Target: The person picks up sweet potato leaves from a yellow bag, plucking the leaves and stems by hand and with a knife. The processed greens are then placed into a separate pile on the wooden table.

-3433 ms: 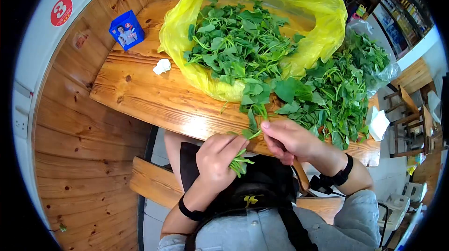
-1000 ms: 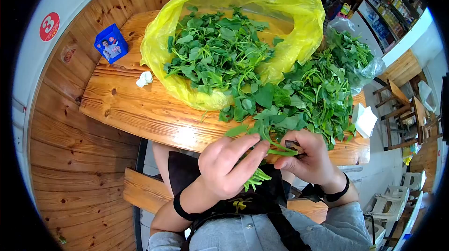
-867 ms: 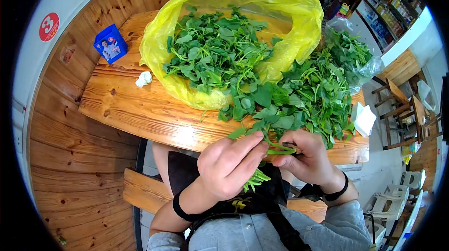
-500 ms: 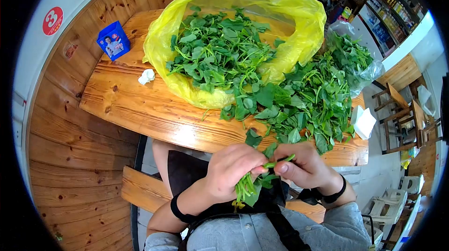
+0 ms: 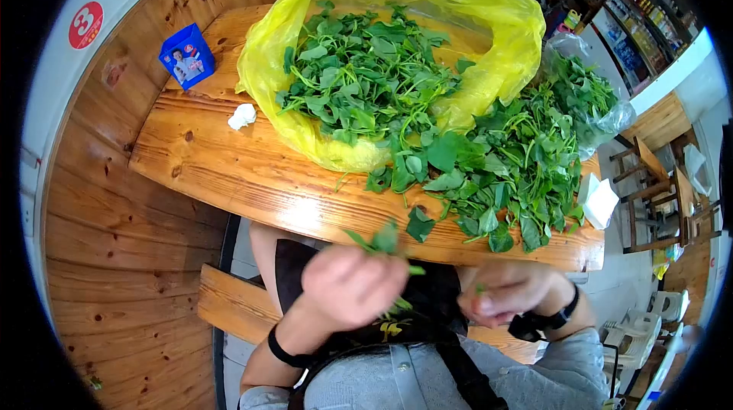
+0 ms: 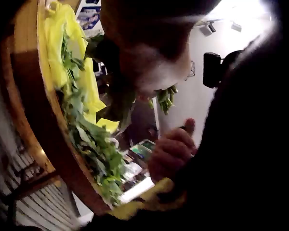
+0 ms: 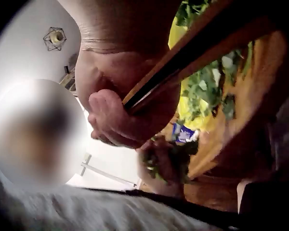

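My left hand (image 5: 351,284) grips a small bunch of green stems below the table's near edge, and a few leaves (image 5: 382,240) stick up above its fingers. The bunch of stems (image 6: 164,96) also hangs under that hand in the left wrist view. My right hand (image 5: 508,288) is curled a little to the right of the left hand and apart from it. It pinches a short green stem piece (image 5: 479,288), which is blurred. In the right wrist view the left hand (image 7: 159,163) shows with greens in it. An open yellow bag (image 5: 489,66) full of leafy greens (image 5: 366,82) lies on the wooden table (image 5: 229,173).
A loose pile of greens (image 5: 511,166) covers the table's right side and runs into a clear plastic bag (image 5: 611,116). A blue box (image 5: 187,55) and a crumpled tissue (image 5: 243,114) lie at the left, and a white napkin (image 5: 599,200) at the right edge. A wooden bench (image 5: 229,295) stands below.
Both hands have dropped from the table edge towards my lap and pulled apart. The sprig they held together has split: the left hand keeps the bunch and the right hand keeps a short piece.
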Demonstrator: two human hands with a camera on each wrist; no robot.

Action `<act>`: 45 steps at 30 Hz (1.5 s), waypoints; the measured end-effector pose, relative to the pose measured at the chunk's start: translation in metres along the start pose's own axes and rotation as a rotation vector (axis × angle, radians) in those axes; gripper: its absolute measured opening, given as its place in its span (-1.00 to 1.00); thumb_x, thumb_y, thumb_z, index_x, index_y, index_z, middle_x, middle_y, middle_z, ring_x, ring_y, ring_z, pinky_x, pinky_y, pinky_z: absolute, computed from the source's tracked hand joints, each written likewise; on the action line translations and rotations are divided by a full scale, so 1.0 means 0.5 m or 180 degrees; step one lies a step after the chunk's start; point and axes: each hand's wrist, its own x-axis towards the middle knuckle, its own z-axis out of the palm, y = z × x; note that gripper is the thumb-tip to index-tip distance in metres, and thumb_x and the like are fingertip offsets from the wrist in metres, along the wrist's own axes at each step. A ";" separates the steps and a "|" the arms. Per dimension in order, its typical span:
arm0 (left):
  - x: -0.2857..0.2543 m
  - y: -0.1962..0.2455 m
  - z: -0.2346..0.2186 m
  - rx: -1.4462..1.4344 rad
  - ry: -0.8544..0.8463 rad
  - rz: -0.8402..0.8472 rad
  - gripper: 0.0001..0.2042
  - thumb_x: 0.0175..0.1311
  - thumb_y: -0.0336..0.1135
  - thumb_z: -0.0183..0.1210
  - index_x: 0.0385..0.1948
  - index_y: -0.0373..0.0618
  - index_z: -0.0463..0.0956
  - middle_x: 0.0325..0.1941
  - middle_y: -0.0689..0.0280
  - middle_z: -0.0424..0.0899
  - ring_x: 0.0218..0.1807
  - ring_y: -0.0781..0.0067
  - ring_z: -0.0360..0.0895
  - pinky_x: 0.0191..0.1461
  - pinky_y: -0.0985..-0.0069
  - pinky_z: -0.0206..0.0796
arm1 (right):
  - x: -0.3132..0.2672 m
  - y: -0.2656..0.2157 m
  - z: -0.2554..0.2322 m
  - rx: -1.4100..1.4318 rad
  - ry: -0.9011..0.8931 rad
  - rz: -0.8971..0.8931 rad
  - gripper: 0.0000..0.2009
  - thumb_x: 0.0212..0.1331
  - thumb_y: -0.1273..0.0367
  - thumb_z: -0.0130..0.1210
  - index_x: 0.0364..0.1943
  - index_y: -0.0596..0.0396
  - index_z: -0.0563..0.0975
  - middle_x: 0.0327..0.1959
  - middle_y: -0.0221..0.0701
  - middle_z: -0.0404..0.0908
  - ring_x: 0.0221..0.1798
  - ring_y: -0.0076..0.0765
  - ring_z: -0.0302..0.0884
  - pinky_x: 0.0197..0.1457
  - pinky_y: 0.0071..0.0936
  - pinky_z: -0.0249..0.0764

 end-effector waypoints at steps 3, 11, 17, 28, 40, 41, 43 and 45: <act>-0.037 -0.049 -0.022 -0.0241 -0.0158 -0.1019 -0.82 0.05 -0.34 0.24 -0.29 -0.09 0.59 -0.41 0.37 0.57 -0.40 0.34 0.45 -0.26 0.44 0.31 | -0.041 -0.029 0.000 -0.2477 0.1246 -0.0259 -0.58 0.34 0.02 -0.03 -0.49 0.06 0.43 -0.66 -0.37 0.46 -0.57 -0.29 0.52 -0.50 -0.41 0.38; -0.036 -0.054 -0.046 -0.1657 0.0199 -0.2818 -0.78 0.30 -0.29 0.20 -0.24 -0.29 0.54 -0.28 0.33 0.55 -0.25 0.59 0.40 -0.13 0.65 0.25 | 0.065 -0.116 -0.141 -0.4800 0.2775 0.0381 -0.72 0.06 0.15 0.21 -0.40 0.08 0.53 -0.45 -0.21 0.60 -0.30 -0.02 0.58 -0.28 -0.12 0.49; -0.044 -0.059 -0.059 -0.2454 0.0197 -0.3581 -0.80 0.36 -0.31 0.12 -0.26 -0.32 0.57 -0.13 0.17 0.65 -0.34 0.61 0.46 -0.20 0.64 0.32 | 0.185 -0.081 -0.234 -0.4189 0.2230 0.0558 -0.75 0.04 0.21 0.21 -0.42 0.14 0.57 -0.48 -0.18 0.60 -0.33 0.00 0.57 -0.30 -0.18 0.47; 0.031 -0.048 -0.029 -0.4990 0.0243 -0.4479 -0.80 0.21 -0.34 0.27 -0.24 -0.28 0.59 -0.41 0.34 0.58 -0.39 0.59 0.47 -0.27 0.64 0.28 | 0.033 -0.174 -0.121 -0.1104 0.2609 0.0430 -0.80 0.04 0.41 0.26 -0.23 0.13 0.61 -0.58 -0.63 0.50 -0.58 -0.76 0.32 -0.54 -0.71 0.23; 0.109 -0.002 0.061 -0.6026 0.0190 -0.4721 -0.77 0.33 -0.23 0.17 -0.15 -0.19 0.55 -0.36 0.39 0.57 -0.38 0.64 0.43 -0.32 0.67 0.32 | 0.035 -0.096 -0.026 -0.4005 0.2431 -0.0546 -0.82 0.14 0.36 0.14 -0.20 0.09 0.53 -0.29 -0.29 0.57 -0.31 -0.10 0.55 -0.30 -0.31 0.50; 0.099 -0.007 0.073 -0.6072 0.0287 -0.4698 -0.80 0.32 -0.26 0.18 -0.16 -0.18 0.56 -0.34 0.38 0.59 -0.36 0.64 0.44 -0.31 0.67 0.33 | 0.036 -0.089 -0.029 -0.3796 0.2578 -0.0581 -0.83 0.18 0.33 0.12 -0.21 0.10 0.52 -0.32 -0.28 0.56 -0.33 -0.11 0.55 -0.30 -0.31 0.49; 0.075 -0.028 0.081 -0.6025 0.0149 -0.4263 -0.82 0.31 -0.32 0.18 -0.15 -0.18 0.55 -0.27 0.35 0.62 -0.30 0.62 0.48 -0.20 0.66 0.37 | 0.034 -0.089 -0.034 -0.3177 0.2787 -0.0355 -0.81 0.26 0.29 0.07 -0.24 0.13 0.50 -0.41 -0.27 0.55 -0.38 -0.15 0.55 -0.31 -0.31 0.48; 0.071 -0.030 0.078 -0.5789 0.0197 -0.4145 -0.82 0.32 -0.32 0.17 -0.14 -0.19 0.55 -0.23 0.34 0.62 -0.28 0.60 0.48 -0.16 0.64 0.38 | 0.025 -0.099 -0.043 -0.2347 0.2902 0.0165 -0.76 0.33 0.24 0.02 -0.28 0.16 0.49 -0.50 -0.26 0.53 -0.42 -0.20 0.55 -0.31 -0.31 0.47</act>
